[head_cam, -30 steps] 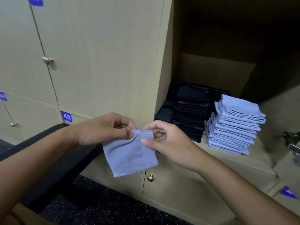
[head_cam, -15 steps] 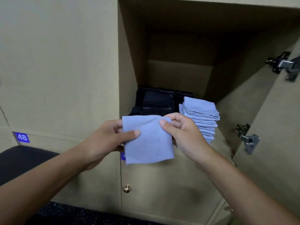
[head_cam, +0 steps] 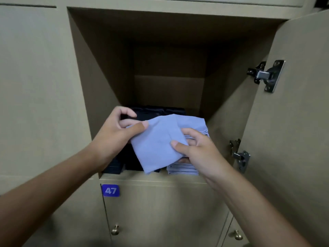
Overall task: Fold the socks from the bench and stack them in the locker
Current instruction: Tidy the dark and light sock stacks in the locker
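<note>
Head view: left hand (head_cam: pixel 114 134) and right hand (head_cam: pixel 197 150) pinch folded pale-blue sock (head_cam: pixel 158 145).

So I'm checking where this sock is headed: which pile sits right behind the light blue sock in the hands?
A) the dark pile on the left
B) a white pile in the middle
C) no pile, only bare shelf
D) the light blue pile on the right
D: the light blue sock, pinched by the left hand and right hand, overlaps the light blue pile, with the dark pile to its left.
</note>
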Demonstrator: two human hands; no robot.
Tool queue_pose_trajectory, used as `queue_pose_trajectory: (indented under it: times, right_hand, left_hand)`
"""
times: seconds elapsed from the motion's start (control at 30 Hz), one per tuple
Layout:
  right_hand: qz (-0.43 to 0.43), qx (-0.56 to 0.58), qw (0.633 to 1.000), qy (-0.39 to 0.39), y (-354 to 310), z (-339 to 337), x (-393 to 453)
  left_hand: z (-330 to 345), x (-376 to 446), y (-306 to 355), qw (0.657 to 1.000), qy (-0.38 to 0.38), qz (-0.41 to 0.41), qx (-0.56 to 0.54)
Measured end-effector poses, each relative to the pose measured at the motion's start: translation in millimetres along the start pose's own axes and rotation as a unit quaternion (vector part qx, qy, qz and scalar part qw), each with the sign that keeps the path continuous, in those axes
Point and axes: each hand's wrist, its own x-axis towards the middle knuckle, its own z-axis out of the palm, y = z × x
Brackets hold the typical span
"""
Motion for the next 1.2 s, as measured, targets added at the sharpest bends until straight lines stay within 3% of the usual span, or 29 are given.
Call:
queue_pose_trajectory:
  times: [0.1, 0.2, 0.27, 0.43, 0.63, 0.87, 1.07, 1.2]
  right_hand:
    - [-0.028, 0.007, 0.999, 0.023, -3, -9, 4]
    - [-0.038, 0.046, 0.994, 0.096, -5, -14, 13]
    - [-0.037, 0.107, 0.983, 0.147, -7, -17, 17]
    - [-0.037, 0.203, 0.956, 0.207, -10, -30, 21]
    - [-0.073, 0.059, 0.961, 0.259, -3, -39, 38]
    - [-0.043, -0.092, 0.946, 0.308, 10, -50, 65]
    - [0.019, -0.206, 0.935, 0.289, 21, -43, 71]
    - [-0.008, -0.269, 0.922, 0.277, 16, -43, 63]
  left_hand:
    - [2, 20, 14, 0.991, -0.109, 0.03, 0.076]
    - [9, 35, 25, 0.966, -0.196, 0.07, 0.155]
    - [21, 42, 28, 0.962, -0.192, 0.085, 0.173]
    - [59, 66, 18, 0.987, -0.075, 0.081, 0.113]
    - [96, 97, 4, 0.999, -0.001, 0.0, 0.041]
    - [99, 127, -7, 0.969, -0.024, 0.024, 0.243]
    - [98, 130, -21, 0.902, -0.053, 0.075, 0.421]
    - [96, 126, -19, 0.869, -0.06, 0.067, 0.487]
